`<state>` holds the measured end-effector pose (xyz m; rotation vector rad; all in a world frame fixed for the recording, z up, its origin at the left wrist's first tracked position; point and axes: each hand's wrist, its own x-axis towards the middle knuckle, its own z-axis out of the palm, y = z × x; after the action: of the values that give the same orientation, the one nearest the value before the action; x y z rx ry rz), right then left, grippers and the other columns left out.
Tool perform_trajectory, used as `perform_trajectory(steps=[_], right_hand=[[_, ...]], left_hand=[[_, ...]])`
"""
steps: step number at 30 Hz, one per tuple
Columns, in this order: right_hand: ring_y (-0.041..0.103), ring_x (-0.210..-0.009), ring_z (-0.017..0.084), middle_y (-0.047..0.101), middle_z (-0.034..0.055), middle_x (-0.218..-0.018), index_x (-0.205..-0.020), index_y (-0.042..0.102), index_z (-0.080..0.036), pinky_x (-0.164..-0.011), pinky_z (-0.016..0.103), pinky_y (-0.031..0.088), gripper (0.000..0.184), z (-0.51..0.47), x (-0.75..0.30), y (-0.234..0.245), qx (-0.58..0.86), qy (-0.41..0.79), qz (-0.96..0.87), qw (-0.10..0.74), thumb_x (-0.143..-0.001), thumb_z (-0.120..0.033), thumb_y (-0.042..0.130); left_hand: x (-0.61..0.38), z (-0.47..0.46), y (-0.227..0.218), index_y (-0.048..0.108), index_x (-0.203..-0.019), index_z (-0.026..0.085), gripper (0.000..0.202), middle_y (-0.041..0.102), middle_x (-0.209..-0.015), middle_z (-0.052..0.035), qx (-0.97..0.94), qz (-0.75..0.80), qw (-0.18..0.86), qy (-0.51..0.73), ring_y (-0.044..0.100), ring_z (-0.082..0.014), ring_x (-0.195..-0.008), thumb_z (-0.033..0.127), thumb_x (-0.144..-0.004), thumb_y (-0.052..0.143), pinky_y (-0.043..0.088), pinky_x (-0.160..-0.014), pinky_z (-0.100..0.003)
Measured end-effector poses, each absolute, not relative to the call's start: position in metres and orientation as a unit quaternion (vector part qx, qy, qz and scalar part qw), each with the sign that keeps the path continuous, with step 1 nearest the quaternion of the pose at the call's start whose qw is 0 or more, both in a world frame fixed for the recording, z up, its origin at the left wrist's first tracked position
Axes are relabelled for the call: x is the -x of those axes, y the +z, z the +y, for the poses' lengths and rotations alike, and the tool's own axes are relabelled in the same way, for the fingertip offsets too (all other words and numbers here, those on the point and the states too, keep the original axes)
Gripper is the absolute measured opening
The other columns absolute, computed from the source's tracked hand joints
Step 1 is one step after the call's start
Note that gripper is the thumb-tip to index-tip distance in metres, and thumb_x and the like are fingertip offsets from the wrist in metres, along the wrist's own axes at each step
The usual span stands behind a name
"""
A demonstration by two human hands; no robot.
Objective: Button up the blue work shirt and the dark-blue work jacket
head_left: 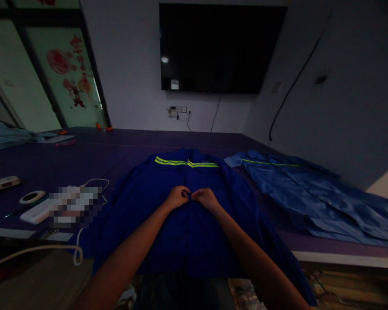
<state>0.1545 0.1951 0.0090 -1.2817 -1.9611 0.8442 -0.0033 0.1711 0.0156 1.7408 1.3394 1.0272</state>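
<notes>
A dark blue work jacket [161, 224] with yellow-green reflective strips across its chest lies front up over the table's near edge, collar away from me. My left hand [178, 197] pinches the jacket's front placket just below the chest strip. Close beside it, my right hand [205, 199] pinches the same front edge from the other side. The fingertips of both hands almost meet at the centre line. Whether a button or other fastener sits between them is too small and dark to make out. The jacket's lower hem hangs toward me.
A lighter blue jacket [310, 193] lies on the purple table [123, 148] at right. Left are a white power strip [35, 213], a round white object [32, 197], cables and striped cloth [9, 133]. A large screen [220, 49] hangs on the far wall.
</notes>
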Motion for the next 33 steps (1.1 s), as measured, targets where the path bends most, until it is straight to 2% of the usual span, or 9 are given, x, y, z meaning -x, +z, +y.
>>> perform_trajectory(steps=[3,6,9,12,16,19,24,30,33], right_hand=[[0.064,-0.069,0.017,0.069,0.0038,-0.073,-0.084,0.069,-0.015,-0.062,0.023,0.048,0.014,0.189,-0.156,0.018,0.51,0.246,-0.762,0.314,-0.072,-0.016,0.06],[0.064,-0.08,0.018,0.069,0.0049,-0.084,-0.088,0.068,-0.018,-0.068,0.024,0.046,0.015,0.182,-0.159,0.032,0.523,0.144,-0.789,0.29,-0.076,-0.015,0.058],[0.062,-0.086,0.019,0.068,0.0044,-0.09,-0.09,0.067,-0.021,-0.071,0.025,0.044,0.015,0.17,-0.162,0.046,0.517,0.092,-0.812,0.255,-0.081,-0.019,0.055],[0.061,-0.087,0.02,0.067,0.0031,-0.091,-0.087,0.068,-0.023,-0.071,0.025,0.043,0.016,0.143,-0.165,0.052,0.492,0.078,-0.835,0.235,-0.084,-0.022,0.052],[0.061,-0.077,0.017,0.067,0.0018,-0.088,-0.083,0.067,-0.025,-0.066,0.024,0.043,0.017,0.083,-0.168,0.037,0.502,0.091,-0.817,0.268,-0.085,-0.023,0.05],[0.06,-0.073,0.018,0.065,0.0019,-0.081,-0.078,0.066,-0.026,-0.064,0.027,0.043,0.013,0.042,-0.165,0.02,0.538,0.103,-0.79,0.276,-0.083,-0.031,0.055],[0.057,-0.089,0.026,0.063,0.0073,-0.096,-0.087,0.065,-0.026,-0.077,0.035,0.042,0.011,0.017,-0.156,0.016,0.571,0.083,-0.78,0.243,-0.078,-0.03,0.06],[0.057,-0.086,0.024,0.064,0.0047,-0.095,-0.086,0.066,-0.027,-0.075,0.034,0.044,0.012,0.02,-0.16,0.025,0.545,0.092,-0.794,0.253,-0.079,-0.034,0.059],[0.058,-0.086,0.022,0.065,0.0037,-0.095,-0.084,0.068,-0.027,-0.076,0.032,0.044,0.013,0.02,-0.161,0.022,0.545,0.075,-0.789,0.275,-0.081,-0.03,0.055]], left_hand=[[0.004,0.168,0.02,0.061,-0.087,0.011,0.03,0.059,-0.063,0.0012,-0.675,0.527,0.333,0.395,0.054,-0.008,-0.057,0.002,-0.06,0.054,0.04,-0.054,-0.017],[0.005,0.163,0.029,0.061,-0.086,0.013,0.028,0.057,-0.061,0.002,-0.676,0.542,0.308,0.393,0.053,-0.0092,-0.057,0.005,-0.06,0.058,0.039,-0.055,-0.018],[0.006,0.151,0.041,0.061,-0.078,0.017,0.02,0.055,-0.058,0.0028,-0.705,0.569,0.235,0.353,0.051,-0.0103,-0.057,0.009,-0.059,0.062,0.035,-0.055,-0.02],[0.008,0.128,0.049,0.06,-0.072,0.018,0.009,0.057,-0.061,0.0012,-0.741,0.582,0.168,0.291,0.052,-0.0116,-0.06,0.015,-0.064,0.062,0.034,-0.057,-0.021],[0.012,0.082,0.043,0.06,-0.068,0.018,0.002,0.06,-0.073,-0.002,-0.76,0.568,0.163,0.269,0.053,-0.0138,-0.07,0.017,-0.067,0.06,0.036,-0.063,-0.024],[0.009,0.049,0.033,0.062,-0.068,0.019,0.002,0.061,-0.079,-0.0028,-0.743,0.578,0.186,0.281,0.054,-0.0157,-0.079,0.018,-0.067,0.061,0.037,-0.071,-0.026],[-0.003,0.023,0.033,0.066,-0.081,0.022,0.015,0.06,-0.087,-0.0044,-0.755,0.565,0.206,0.263,0.051,-0.018,-0.088,0.018,-0.075,0.052,0.037,-0.076,-0.029],[-0.007,0.025,0.039,0.059,-0.11,0.029,0.033,0.058,-0.094,-0.0038,-0.781,0.517,0.225,0.268,0.049,-0.0169,-0.091,0.02,-0.082,0.045,0.038,-0.079,-0.029],[-0.008,0.028,0.036,0.062,-0.104,0.026,0.03,0.058,-0.093,-0.0045,-0.778,0.517,0.227,0.276,0.05,-0.0173,-0.091,0.019,-0.081,0.045,0.038,-0.079,-0.029]])
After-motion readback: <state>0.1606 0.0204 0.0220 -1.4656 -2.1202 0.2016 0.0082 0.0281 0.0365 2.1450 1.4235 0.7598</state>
